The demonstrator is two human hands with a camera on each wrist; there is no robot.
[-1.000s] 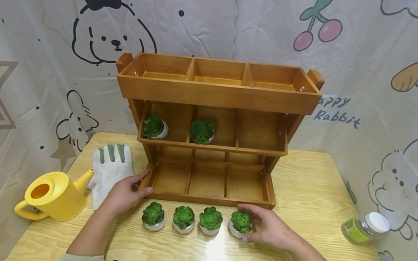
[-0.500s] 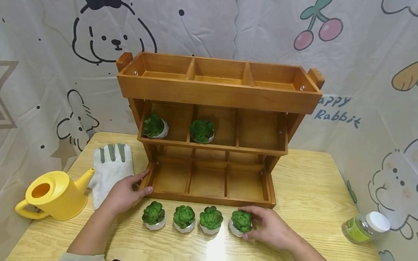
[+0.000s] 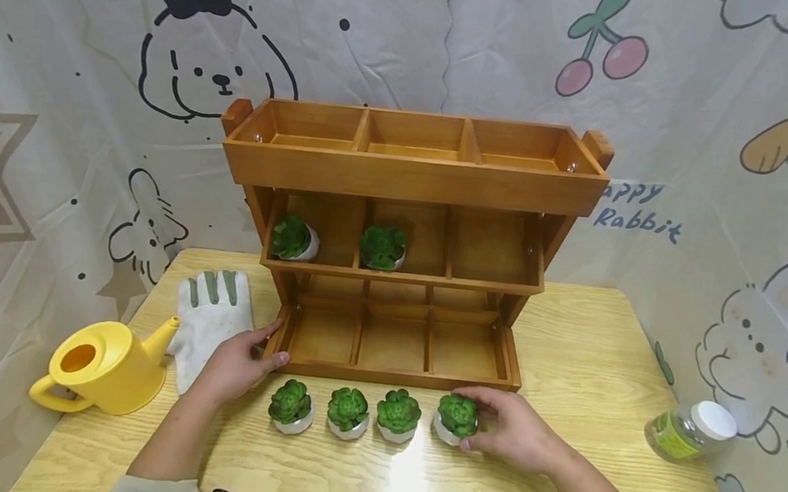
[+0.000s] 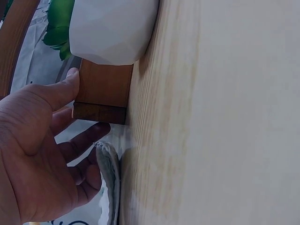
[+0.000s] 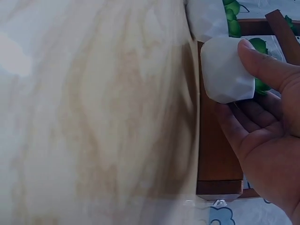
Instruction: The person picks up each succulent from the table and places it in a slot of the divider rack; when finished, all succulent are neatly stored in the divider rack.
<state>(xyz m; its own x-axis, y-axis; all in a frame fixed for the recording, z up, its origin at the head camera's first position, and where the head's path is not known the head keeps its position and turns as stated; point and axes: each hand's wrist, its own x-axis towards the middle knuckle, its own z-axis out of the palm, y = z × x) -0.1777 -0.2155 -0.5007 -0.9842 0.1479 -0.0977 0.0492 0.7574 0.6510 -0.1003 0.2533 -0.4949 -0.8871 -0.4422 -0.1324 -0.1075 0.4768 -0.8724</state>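
Observation:
A three-tier wooden planter shelf stands on the table, each tier split into compartments. My left hand grips the left front corner of its bottom tier, thumb at the front and fingers along the side. In the left wrist view the thumb touches the wooden corner. My right hand holds the rightmost potted succulent between thumb and fingers. Its white faceted pot shows in the right wrist view. Left of it, in a row, stand three more potted succulents: one, another and a third.
Two potted succulents occupy the middle tier, one in the left compartment and one in the centre. At left are a yellow watering can and a white-and-green glove. A clear jar with a white lid is at far right.

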